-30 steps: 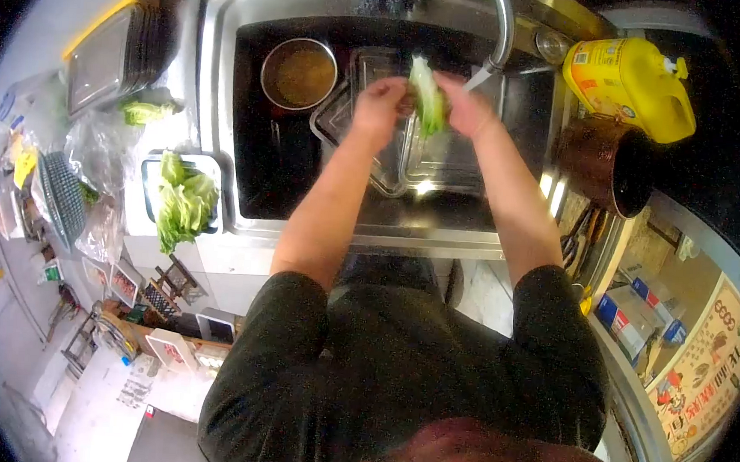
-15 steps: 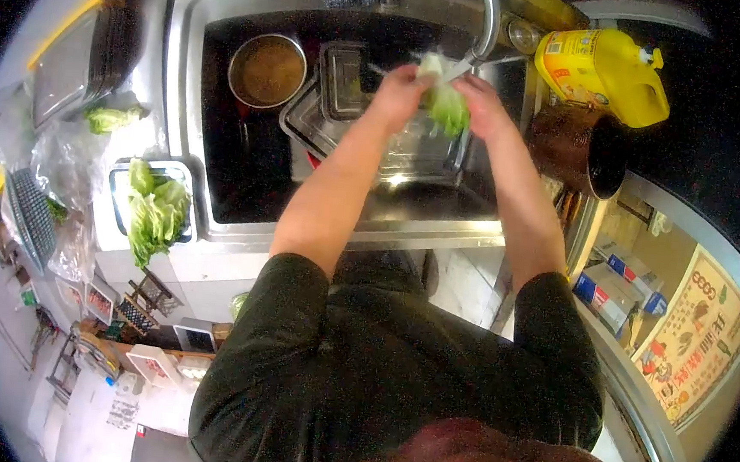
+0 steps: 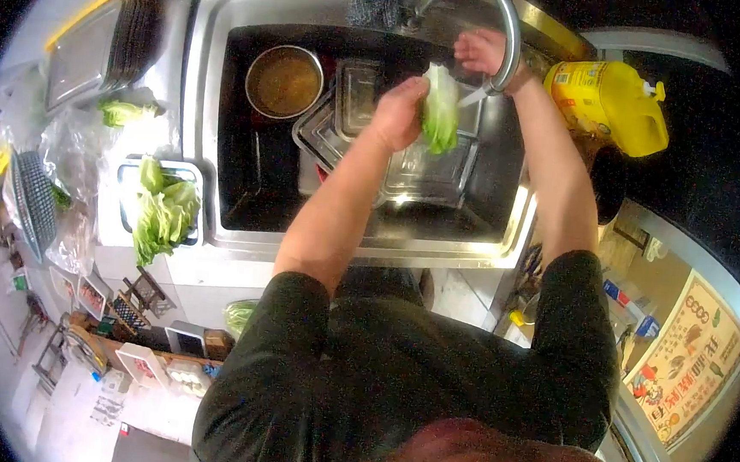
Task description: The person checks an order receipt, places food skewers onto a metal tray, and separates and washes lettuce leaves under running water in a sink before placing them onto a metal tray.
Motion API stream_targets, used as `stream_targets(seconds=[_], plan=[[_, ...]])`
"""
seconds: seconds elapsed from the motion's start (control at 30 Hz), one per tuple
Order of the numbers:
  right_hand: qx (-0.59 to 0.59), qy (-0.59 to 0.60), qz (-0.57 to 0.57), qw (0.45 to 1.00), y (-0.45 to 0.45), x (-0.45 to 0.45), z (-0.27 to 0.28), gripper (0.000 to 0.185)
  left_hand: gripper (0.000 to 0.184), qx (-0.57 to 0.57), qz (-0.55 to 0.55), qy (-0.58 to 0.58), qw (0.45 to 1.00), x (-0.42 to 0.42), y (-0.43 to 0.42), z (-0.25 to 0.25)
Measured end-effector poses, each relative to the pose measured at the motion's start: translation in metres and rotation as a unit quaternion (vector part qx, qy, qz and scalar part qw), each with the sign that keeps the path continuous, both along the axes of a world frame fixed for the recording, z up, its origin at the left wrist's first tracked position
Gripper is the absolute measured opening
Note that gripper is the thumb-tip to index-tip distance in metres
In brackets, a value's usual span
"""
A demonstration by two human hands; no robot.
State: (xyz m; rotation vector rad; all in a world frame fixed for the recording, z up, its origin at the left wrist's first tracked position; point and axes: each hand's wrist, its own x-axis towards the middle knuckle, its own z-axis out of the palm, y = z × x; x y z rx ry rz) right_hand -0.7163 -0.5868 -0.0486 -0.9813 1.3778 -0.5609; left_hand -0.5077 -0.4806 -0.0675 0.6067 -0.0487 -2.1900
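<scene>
My left hand (image 3: 401, 113) is closed on a pale green lettuce piece (image 3: 441, 114), which hangs upright over the sink (image 3: 258, 232). The curved faucet (image 3: 513, 44) is just right of the lettuce, with what looks like a stream of water leaving its end. Beyond the faucet's spout, my right hand (image 3: 480, 52) is raised with loosely bent fingers and nothing visible in them. Clear rectangular containers (image 3: 361, 93) lie in the sink beneath my hands. On the counter to the left, more lettuce (image 3: 167, 212) fills a white tray (image 3: 199, 232) and overhangs its front edge.
A round metal pot (image 3: 284, 82) with brownish contents sits at the sink's back left. Right of the sink stands a yellow jug (image 3: 610, 106). Stacked dark trays (image 3: 99, 49), a loose lettuce piece (image 3: 127, 113) and plastic bags (image 3: 75, 150) occupy the left side. A dark scrubber (image 3: 374, 6) is behind the sink.
My right hand has come off the lettuce and moved up behind the faucet. My left hand keeps hold of the lettuce, which now hangs upright. The camera view has shifted slightly.
</scene>
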Motion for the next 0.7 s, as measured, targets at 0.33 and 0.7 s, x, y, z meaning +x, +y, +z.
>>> stream_targets(seconds=[0.33,0.7], plan=[[-0.014,-0.203,-0.133,0.970,-0.081,-0.016,-0.066,0.031,0.035,-0.043,-0.094,-0.156,0.982,-0.024,0.021,0.001],[0.006,-0.210,-0.096,0.973,0.024,0.030,-0.025,0.033,0.029,-0.102,-0.074,-0.399,0.908,0.034,0.036,-0.015]])
